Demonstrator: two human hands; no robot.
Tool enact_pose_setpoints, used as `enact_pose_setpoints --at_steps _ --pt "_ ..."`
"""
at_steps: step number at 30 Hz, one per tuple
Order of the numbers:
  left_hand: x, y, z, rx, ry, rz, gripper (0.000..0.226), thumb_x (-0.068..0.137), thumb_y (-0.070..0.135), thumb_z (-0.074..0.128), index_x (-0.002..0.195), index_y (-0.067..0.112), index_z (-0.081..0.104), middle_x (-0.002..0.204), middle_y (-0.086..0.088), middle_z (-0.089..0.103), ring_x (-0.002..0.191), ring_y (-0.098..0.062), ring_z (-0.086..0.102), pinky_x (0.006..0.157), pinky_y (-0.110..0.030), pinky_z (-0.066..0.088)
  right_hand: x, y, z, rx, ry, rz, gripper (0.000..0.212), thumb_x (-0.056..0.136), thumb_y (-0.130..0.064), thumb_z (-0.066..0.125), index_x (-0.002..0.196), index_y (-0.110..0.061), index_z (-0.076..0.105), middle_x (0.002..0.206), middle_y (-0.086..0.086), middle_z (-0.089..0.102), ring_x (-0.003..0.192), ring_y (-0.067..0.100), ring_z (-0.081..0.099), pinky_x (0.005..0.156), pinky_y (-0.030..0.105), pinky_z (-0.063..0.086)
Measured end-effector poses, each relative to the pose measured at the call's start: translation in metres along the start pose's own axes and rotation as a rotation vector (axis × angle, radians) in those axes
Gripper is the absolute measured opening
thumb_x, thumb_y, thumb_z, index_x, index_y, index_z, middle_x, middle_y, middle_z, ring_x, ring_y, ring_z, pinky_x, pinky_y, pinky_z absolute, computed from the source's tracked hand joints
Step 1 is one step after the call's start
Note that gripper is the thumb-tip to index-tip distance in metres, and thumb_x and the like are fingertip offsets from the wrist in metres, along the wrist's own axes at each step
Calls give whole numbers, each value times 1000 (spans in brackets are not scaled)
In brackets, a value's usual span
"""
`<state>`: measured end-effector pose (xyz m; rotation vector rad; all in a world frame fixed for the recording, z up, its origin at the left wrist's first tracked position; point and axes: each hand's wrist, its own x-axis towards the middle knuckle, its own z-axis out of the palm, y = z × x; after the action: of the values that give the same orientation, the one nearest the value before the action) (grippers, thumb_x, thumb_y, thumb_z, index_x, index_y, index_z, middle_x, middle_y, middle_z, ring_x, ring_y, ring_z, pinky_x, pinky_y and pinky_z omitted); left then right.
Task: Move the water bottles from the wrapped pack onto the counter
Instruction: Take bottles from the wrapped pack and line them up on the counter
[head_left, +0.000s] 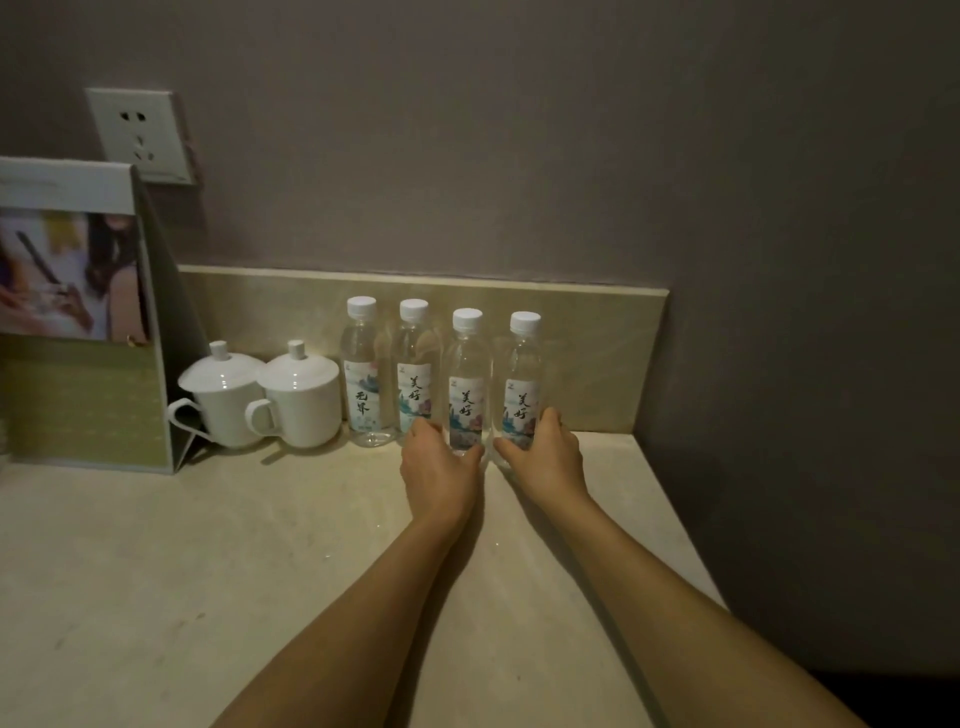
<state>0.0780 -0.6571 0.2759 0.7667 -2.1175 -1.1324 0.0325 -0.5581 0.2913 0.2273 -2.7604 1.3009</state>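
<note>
Gripping low on two clear, white-capped bottles: left hand (439, 460) on third bottle (466, 379), right hand (545, 452) on fourth bottle (522, 379). Standing upright at twelve o'clock on beige counter (208, 571), a row of four with printed labels.

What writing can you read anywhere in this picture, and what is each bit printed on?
"无界": label of the leftmost bottle.
"美好": label of the second bottle.
"美好": label of the third bottle, held by the left hand.
"美好": label of the rightmost bottle, held by the right hand.
Small logos atop the labels: too small to read.
Standing card: no readable text.
</note>
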Motion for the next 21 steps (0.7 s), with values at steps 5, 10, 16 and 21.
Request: enact_pose_setpoints --at_steps 5,10,16,21 --pt "4 1 2 -17 12 -44 42 75 27 83 105 8 60 106 -11 66 102 -29 63 73 -28 39 4 0 2 1 6 -8 54 84 -36 72 124 -14 43 132 11 56 118 32 58 91 48 53" --pt "7 1 2 1 26 -56 42 75 33 82 103 8 63 105 -11 67 102 -30 63 77 -35 46 9 -1 3 -11 11 -6 49 84 -40 72 116 -15 43 128 10 57 114 32 59 87 45 53" --pt "12 1 4 26 12 -47 39 77 34 81 100 6 67 99 -10 68 96 -28 66 72 -34 49 12 -2 6 -13 17 -15 49 83 -42 72 114 -15 44 125 10 58 111 32 60 87 46 53" --pt "13 3 5 30 22 -38 43 77 32 81 107 6 65 107 -10 68 103 -28 65 80 -36 52 15 -4 7 -20 16 -27 49 84 -40 72 114 -13 44 124 11 58 111 33 60 85 46 53"
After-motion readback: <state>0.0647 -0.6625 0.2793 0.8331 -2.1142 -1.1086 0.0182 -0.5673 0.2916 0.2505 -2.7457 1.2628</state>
